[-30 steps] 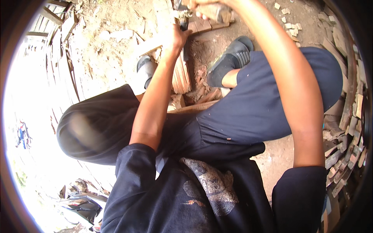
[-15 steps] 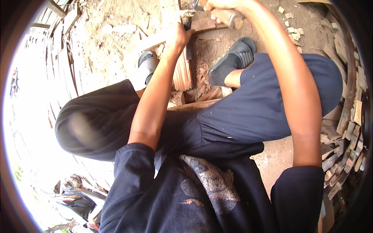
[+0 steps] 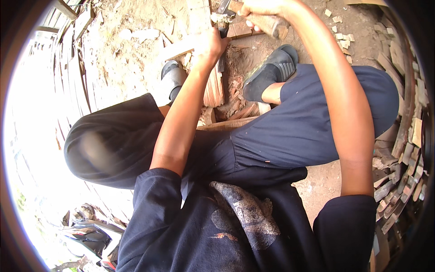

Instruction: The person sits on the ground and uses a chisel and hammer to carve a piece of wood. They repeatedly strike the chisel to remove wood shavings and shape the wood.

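My left hand (image 3: 210,47) is wrapped round a chisel (image 3: 221,65), whose dark blade slants down beside a wooden block (image 3: 213,88). The top of the chisel's handle is frayed and pale. My right hand (image 3: 263,8), at the upper edge, grips a hammer (image 3: 267,25) by its thick wooden handle. Its dark metal head is at the frayed chisel top; whether they touch I cannot tell. The block's near end is rough and splintered. Where the chisel's tip meets the wood is not clear.
Behind my hands lie a pale board (image 3: 180,48) and a reddish wooden piece (image 3: 242,30). My sandalled feet flank the block, with wood chips (image 3: 235,86) between them. Small cut blocks (image 3: 345,44) are scattered at far right. Stacked wood pieces (image 3: 410,156) line the right side.
The hammer's head has come further into view at the chisel top. My left hand and the chisel have shifted slightly right and nearer. Both hands keep their grip.
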Tool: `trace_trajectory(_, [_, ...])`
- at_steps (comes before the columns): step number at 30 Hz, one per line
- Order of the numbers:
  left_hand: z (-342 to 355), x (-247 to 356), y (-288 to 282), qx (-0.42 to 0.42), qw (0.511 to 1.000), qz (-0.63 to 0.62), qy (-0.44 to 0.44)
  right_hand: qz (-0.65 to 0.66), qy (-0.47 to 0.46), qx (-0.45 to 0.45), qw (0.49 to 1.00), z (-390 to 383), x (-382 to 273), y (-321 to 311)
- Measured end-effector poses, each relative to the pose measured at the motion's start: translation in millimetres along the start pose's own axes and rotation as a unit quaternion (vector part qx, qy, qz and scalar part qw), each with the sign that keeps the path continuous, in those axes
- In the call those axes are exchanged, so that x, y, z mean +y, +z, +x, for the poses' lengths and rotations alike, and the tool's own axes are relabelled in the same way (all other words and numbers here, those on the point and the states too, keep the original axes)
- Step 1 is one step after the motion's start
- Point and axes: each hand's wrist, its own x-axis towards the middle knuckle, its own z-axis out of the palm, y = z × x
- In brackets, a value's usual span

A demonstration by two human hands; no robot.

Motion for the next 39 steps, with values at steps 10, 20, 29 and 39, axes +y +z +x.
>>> trace_trajectory(10, [2.5,-4.7,9.1,-0.032,0.999,0.03,-0.005,-0.071,-0.11,0.243,0.961,-10.0,-5.5,10.9])
trace_trajectory(20, [0.1,-6.6,10.2,0.011,1.0,0.012,-0.001,0.109,0.008,0.059,0.992,-21.6,-16.7,-8.1])
trace_trajectory(29, [-0.1,-7.2,7.9,-0.028,0.998,0.06,-0.022,-0.091,-0.049,0.054,0.993,-4.0,-5.9,5.5])
trace_trajectory(39, [-2.5,-10.0,4.0,0.015,0.998,0.061,-0.021,0.162,-0.064,0.091,0.981,-5.0,-16.6,-8.2])
